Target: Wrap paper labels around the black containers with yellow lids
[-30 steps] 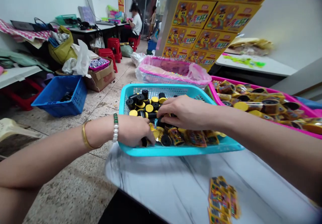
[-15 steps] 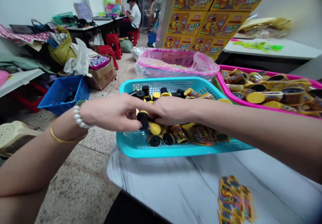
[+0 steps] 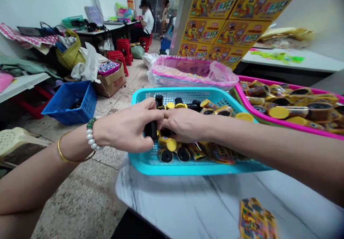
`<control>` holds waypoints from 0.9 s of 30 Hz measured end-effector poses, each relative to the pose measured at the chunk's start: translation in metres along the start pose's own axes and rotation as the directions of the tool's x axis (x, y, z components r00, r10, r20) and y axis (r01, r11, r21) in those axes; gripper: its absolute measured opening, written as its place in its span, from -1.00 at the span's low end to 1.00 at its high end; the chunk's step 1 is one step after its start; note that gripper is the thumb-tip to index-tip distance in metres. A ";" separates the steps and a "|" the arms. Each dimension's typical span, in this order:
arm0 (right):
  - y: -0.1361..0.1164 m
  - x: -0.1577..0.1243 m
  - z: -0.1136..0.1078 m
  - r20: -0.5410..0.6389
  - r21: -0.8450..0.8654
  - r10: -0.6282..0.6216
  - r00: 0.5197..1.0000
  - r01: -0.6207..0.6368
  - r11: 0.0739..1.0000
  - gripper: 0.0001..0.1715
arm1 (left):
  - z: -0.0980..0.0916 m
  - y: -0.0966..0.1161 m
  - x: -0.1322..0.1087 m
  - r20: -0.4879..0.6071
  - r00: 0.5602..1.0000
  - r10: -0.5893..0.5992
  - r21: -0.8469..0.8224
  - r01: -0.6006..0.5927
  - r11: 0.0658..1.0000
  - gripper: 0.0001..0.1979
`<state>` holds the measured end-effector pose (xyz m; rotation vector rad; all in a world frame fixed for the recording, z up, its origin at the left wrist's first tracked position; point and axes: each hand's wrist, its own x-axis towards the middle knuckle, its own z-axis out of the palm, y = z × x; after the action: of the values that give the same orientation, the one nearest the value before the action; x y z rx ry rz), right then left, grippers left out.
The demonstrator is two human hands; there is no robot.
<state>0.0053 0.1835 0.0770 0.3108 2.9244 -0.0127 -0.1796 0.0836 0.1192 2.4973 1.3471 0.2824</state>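
My left hand is over the left end of a turquoise basket. Its thumb and fingers curl around a small black cylindrical container, partly covered by the fingers. Beside it, my right hand reaches into the basket, its fingertips hidden among the containers, so whatever they hold cannot be made out. Around the hands lie black containers with yellow caps, such as a yellow-capped one, and others wrapped in printed yellow labels, like this labelled container.
Printed cut-outs lie on the marble-patterned table. To the right is a pink basket of labelled containers. Behind stand a plastic-lined pink basket and stacked yellow boxes. A blue crate stands on the floor; a person sits farther back.
The view has shifted slightly, so the scene sits lower and further right. My left hand has moved over the black container, hiding its yellow top. My right hand stays in the basket.
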 end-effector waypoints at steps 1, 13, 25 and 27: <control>-0.001 0.000 0.003 -0.014 -0.019 -0.003 1.000 0.003 1.000 -0.52 | 0.001 -0.001 0.001 -0.067 0.998 -0.019 0.013 0.020 1.000 -0.76; -0.026 0.017 0.007 0.002 -0.130 0.148 0.989 -0.146 0.981 -0.41 | 0.021 0.012 0.016 0.088 0.963 -0.253 0.420 0.194 0.886 -0.80; -0.022 0.015 0.008 0.030 0.027 0.143 0.989 -0.144 0.989 -0.59 | 0.007 -0.020 -0.002 -0.058 0.944 -0.325 -0.887 0.101 0.451 -0.79; -0.015 0.014 0.004 0.009 0.085 0.142 0.990 -0.142 0.986 -0.68 | 0.008 -0.023 -0.006 -0.007 0.931 -0.364 -0.972 0.078 0.220 -0.79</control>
<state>-0.0105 0.1711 0.0701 0.5314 2.8967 -0.1170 -0.1984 0.0892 0.1039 1.1671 1.0267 1.0230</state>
